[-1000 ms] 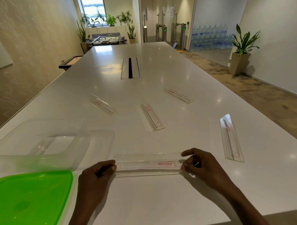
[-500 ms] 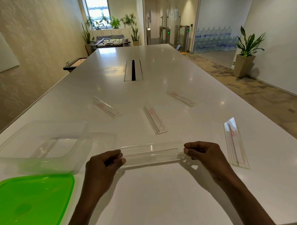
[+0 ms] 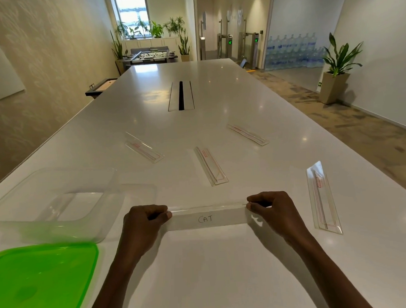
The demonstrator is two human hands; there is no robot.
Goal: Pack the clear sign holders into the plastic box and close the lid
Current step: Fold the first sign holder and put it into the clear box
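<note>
I am pinching the "CAT" sign holder by its ends, left hand and right hand, mid-pickup; next, probably carrying it left into the clear plastic box.

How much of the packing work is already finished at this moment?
Done: one sign holder seems to lie in the plastic box. In hand: the left hand and right hand pinch the ends of another holder. Left: four holders on the table, one being the nearest; the green lid is off.
</note>
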